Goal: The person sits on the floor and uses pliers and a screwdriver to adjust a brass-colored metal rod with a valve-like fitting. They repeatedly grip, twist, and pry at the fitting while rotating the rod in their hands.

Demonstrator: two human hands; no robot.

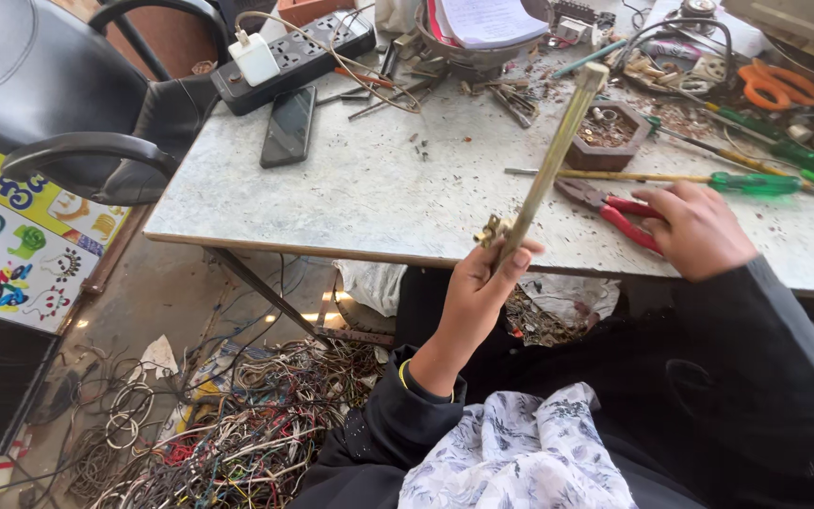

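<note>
Gripped in the left hand (pixel 482 283), a long flat brass-coloured metal strip (pixel 548 165) rises from the near table edge and slants up and right over the grey, scratched tabletop (pixel 369 188); the fingers close around its lower end, where a small brass fitting (pixel 492 229) sticks out. The right hand (pixel 694 231) lies on the table to the right, curled over the handles of red-handled pliers (pixel 614 212), whose jaws point left toward the strip.

Just beyond the pliers lie green-handled screwdrivers (pixel 756 182), and farther off a small dark hexagonal tray of metal bits (pixel 605 141). Orange-handled scissors (pixel 779 85) sit at the far right. Far left on the table are a black power strip with a white charger (pixel 294 52) and a dark phone (pixel 287 125). A black office chair (pixel 58 94) stands left of the table, above a colourful printed floor mat (pixel 21 245). Tangled wires (pixel 237 434) heap on the floor near left.
</note>
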